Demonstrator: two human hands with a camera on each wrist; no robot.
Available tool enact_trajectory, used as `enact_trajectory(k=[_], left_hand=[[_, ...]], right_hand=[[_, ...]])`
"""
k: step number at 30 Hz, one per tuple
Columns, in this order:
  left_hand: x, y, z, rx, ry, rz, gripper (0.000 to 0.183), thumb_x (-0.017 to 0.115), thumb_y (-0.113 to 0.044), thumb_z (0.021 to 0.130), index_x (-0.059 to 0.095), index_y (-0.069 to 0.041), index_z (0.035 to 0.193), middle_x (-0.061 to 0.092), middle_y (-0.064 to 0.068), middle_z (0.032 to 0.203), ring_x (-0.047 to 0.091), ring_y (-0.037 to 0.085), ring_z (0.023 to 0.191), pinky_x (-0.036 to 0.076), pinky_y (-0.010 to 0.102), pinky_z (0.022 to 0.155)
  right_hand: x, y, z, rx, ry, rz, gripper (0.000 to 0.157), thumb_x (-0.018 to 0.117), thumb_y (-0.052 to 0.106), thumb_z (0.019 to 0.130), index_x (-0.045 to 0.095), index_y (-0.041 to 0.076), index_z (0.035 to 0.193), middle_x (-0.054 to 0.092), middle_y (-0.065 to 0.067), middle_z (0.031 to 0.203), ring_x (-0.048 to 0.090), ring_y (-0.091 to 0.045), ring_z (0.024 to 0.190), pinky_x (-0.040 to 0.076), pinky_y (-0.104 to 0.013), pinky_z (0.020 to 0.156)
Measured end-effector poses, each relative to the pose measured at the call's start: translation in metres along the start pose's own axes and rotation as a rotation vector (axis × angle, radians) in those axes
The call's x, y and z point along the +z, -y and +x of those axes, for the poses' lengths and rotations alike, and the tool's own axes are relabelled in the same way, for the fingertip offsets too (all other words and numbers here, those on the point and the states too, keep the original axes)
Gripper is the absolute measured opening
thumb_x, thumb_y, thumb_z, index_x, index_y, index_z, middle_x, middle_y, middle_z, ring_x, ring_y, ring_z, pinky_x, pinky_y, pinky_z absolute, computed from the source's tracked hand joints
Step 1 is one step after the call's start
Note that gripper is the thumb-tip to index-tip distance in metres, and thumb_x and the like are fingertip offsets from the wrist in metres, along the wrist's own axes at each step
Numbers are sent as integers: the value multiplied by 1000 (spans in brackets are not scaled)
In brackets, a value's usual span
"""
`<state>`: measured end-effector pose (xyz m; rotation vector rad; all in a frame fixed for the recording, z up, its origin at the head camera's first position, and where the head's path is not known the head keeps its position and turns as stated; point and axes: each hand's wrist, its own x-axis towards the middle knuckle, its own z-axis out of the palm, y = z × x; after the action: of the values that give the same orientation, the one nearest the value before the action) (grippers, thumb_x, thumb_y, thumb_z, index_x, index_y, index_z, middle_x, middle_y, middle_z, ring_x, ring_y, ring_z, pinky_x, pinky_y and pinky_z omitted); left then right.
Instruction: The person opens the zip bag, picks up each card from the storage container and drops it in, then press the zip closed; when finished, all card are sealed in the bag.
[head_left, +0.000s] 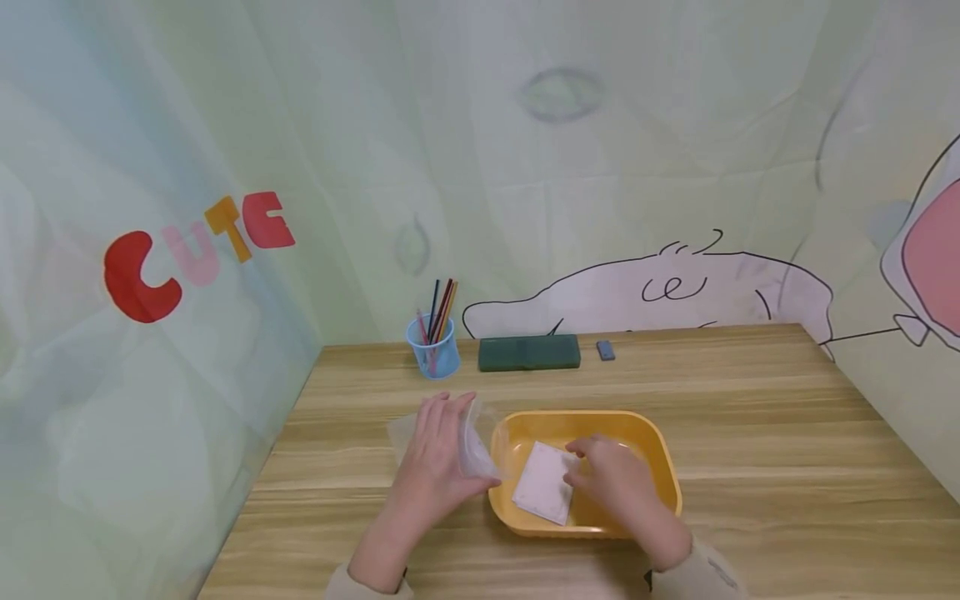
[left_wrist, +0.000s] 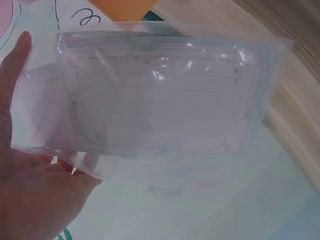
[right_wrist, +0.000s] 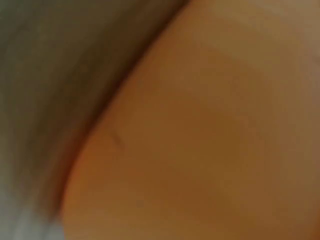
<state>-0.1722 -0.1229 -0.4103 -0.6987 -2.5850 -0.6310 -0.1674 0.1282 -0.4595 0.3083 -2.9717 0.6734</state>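
My left hand (head_left: 437, 454) grips a clear plastic bag (left_wrist: 200, 172) between thumb and fingers, left of the yellow tray (head_left: 660, 450). Inside the bag, lined note paper (left_wrist: 165, 100) with a decorated border shows in the left wrist view. A pale stack of paper (head_left: 542, 487) lies in the left half of the tray. Over the tray, my right hand (head_left: 615, 479) has its bent fingers and thumb apart, close to the right edge of that stack. The right wrist view is blurred and shows only an orange-yellow surface beside a dark band.
Toward the back of the wooden table (head_left: 765, 417) stand a blue cup (head_left: 438, 358) of pencils, a dark green case (head_left: 529, 353) and a small blue eraser-like block (head_left: 605, 351). A printed curtain (head_left: 450, 125) hangs behind and to the sides.
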Motion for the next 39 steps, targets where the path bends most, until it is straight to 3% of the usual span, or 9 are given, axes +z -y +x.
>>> enact_trajectory(k=[7, 18, 25, 29, 35, 39], left_hand=[[0, 0, 0, -5, 10, -2, 111, 94, -40, 49, 39, -7, 139, 47, 14, 130, 33, 29, 127, 32, 44, 107], [0, 0, -1, 7, -5, -8, 110, 95, -39, 48, 40, -6, 138, 48, 15, 129, 35, 31, 126, 33, 46, 106], [0, -1, -1, -4, -2, -5, 110, 94, -40, 49, 40, -7, 138, 48, 14, 129, 35, 30, 126, 34, 45, 106], [0, -1, -1, -16, 2, -11, 110, 95, -39, 49, 40, -7, 139, 47, 14, 130, 34, 30, 127, 34, 46, 105], [1, 0, -2, -14, -8, -7, 111, 95, -38, 48, 40, -7, 138, 48, 15, 129, 35, 31, 126, 36, 48, 104], [1, 0, -2, -19, -2, 0, 111, 95, -39, 48, 40, -7, 139, 48, 15, 129, 35, 30, 126, 36, 46, 104]], right_hand=[[17, -4, 4, 48, 128, 53, 61, 87, 32, 68, 64, 7, 119, 54, -12, 105, 49, -16, 61, 46, -32, 51], [18, -4, 5, 99, 155, 111, 72, 90, 26, 62, 59, 3, 122, 43, -11, 100, 47, -20, 64, 42, -31, 52], [14, -5, 5, 132, 142, 121, 70, 93, 29, 57, 54, 7, 112, 41, -8, 98, 47, -21, 64, 42, -31, 53], [9, -10, 5, 121, 86, 79, 58, 90, 31, 62, 54, 9, 101, 47, -4, 88, 47, -19, 64, 42, -31, 54], [-7, -15, 5, 118, 22, 135, 18, 79, 21, 79, 62, 16, 82, 54, 6, 71, 48, -14, 62, 41, -30, 53], [-21, -15, 3, 91, 12, 161, 11, 75, 16, 83, 66, 15, 79, 58, 7, 72, 50, -12, 64, 45, -30, 58]])
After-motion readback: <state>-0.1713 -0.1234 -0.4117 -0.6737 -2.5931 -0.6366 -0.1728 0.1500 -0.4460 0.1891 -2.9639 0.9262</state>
